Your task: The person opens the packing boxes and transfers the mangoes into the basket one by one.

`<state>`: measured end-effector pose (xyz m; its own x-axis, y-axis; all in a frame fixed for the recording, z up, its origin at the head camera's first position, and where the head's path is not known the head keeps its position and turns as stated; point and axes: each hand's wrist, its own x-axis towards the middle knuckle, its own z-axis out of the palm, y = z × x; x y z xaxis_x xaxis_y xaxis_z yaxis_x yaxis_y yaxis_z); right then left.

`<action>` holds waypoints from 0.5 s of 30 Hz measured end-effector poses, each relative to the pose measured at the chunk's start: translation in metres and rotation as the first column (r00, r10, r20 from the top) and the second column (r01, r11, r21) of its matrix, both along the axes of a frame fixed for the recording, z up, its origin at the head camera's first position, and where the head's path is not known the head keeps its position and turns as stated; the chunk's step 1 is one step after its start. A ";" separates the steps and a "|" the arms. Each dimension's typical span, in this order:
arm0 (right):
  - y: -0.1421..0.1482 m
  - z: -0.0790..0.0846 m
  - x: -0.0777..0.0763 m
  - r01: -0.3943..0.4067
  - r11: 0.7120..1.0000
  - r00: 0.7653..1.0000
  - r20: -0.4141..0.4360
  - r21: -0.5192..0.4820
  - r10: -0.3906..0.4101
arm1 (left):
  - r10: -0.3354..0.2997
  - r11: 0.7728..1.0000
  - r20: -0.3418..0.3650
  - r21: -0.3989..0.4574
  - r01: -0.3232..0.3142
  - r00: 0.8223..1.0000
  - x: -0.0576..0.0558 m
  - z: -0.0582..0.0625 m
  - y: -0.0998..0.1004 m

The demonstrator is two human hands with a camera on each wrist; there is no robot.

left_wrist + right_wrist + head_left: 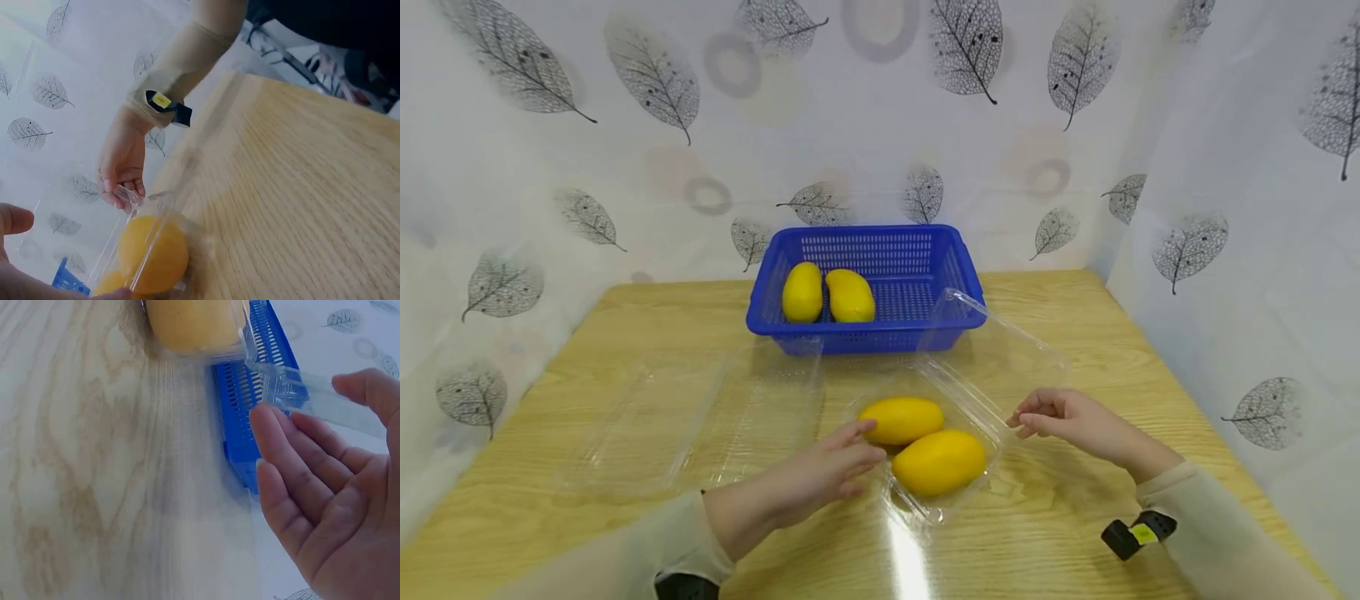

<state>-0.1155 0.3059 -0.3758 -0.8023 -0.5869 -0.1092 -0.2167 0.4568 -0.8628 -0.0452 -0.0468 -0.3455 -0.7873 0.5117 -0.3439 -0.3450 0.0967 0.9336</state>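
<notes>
Two yellow mangoes, an upper mango and a lower mango, lie side by side in a clear plastic clamshell box. Its hinged lid stands raised, leaning back toward the blue basket. My left hand reaches in from the left, fingers extended and fingertips right at the mangoes. On the other side, my right hand is by the box's right edge, near the lid hinge. In the right wrist view, the right hand has thumb and fingers apart, with clear plastic showing between them.
Behind the box stands a blue plastic basket holding two more mangoes, a left mango and a right mango. Another clear plastic box lies opened on the wooden table at left. Leaf-patterned sheeting encloses the back and sides.
</notes>
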 end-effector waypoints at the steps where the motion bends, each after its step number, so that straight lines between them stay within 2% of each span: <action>1: 0.002 -0.002 0.000 -0.011 1.000 1.000 0.024 -0.013 0.011 | 0.014 1.000 0.009 0.011 -0.014 1.000 -0.001 0.001 0.002; 5: 0.009 -0.012 0.000 -0.076 0.995 0.991 0.107 -0.063 0.082 | 0.096 0.994 0.044 0.052 -0.098 0.994 -0.005 0.003 0.009; 9: 0.015 -0.016 0.002 -0.196 0.976 0.961 0.180 -0.093 0.210 | 0.176 0.979 0.063 0.094 -0.181 0.982 -0.014 0.002 0.012; 12: 0.024 -0.019 0.002 -0.315 0.931 0.902 0.247 -0.186 0.354 | 0.207 0.970 0.070 0.115 -0.214 0.976 -0.020 -0.001 0.012; 13: 0.028 -0.019 0.001 -0.353 0.903 0.872 0.263 -0.245 0.412 | 0.210 0.969 0.072 0.118 -0.217 0.975 -0.021 -0.001 0.011; 15: 0.038 -0.018 -0.003 -0.399 0.828 0.806 0.280 -0.393 0.522 | 0.208 0.970 0.073 0.116 -0.216 0.975 -0.023 0.000 0.011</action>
